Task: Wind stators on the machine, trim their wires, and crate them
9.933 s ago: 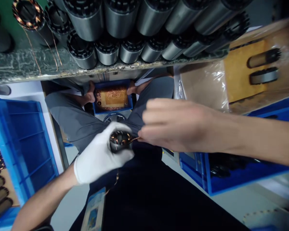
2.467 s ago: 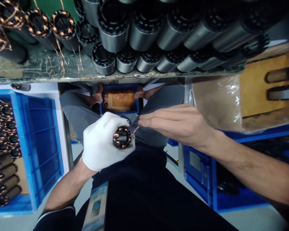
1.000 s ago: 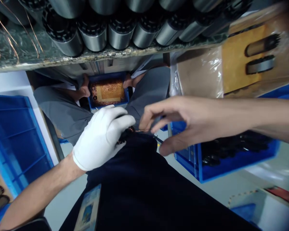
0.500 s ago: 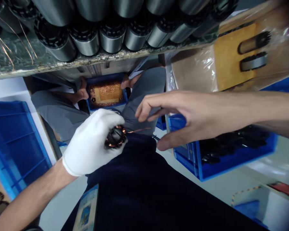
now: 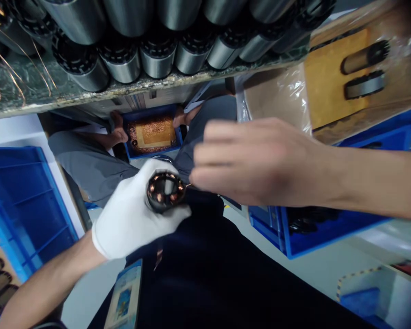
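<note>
A bench (image 5: 71,97) crowded with metal cylinders (image 5: 125,66) runs ahead, blue bins (image 5: 23,187) at either side. Between the bins, the right hand (image 5: 246,164) is curled closed and the gloved left hand (image 5: 130,214) wraps a tube (image 5: 160,199), wound end facing the camera, long axis running downward, its copper wire (image 5: 188,184) in the right hand.

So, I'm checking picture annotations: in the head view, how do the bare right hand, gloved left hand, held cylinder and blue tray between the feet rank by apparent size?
Bare right hand
Gloved left hand
Blue tray
Held cylinder
Apparent size only: the tray lies farther from the camera.
</note>
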Tool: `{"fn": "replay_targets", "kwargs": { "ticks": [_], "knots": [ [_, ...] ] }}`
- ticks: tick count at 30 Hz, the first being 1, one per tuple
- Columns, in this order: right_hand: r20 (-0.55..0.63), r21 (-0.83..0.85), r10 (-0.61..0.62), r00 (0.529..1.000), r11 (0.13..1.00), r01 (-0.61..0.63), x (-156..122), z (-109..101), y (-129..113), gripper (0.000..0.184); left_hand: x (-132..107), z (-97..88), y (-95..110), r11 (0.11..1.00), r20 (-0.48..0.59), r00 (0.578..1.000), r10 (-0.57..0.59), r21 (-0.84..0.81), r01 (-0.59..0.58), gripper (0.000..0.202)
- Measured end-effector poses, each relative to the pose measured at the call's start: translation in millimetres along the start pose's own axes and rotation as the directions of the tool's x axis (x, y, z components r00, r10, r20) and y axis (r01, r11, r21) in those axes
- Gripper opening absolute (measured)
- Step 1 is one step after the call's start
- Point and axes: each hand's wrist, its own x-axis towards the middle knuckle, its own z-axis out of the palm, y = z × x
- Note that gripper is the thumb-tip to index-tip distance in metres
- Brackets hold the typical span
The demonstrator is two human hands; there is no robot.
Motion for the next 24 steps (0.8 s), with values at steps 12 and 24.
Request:
{"fn": "replay_targets", "kwargs": {
  "ticks": [12, 24],
  "knots": [
    [0.348, 0.153, -0.055, 0.936, 0.988, 0.001, -7.2, 25.3, 27.2, 0.048, 0.5, -6.3, 4.8, 0.993, 0.008, 1.0, -0.03, 0.117, 0.029, 0.016],
    [0.119, -0.664, -0.626, 0.77, 0.526, 0.531, 107.0, 69.9, -38.9, 0.022, -57.5, 17.1, -70.6, 0.378, -0.216, 0.85, -0.48, -0.926, -0.021, 0.056]
  ]
}}
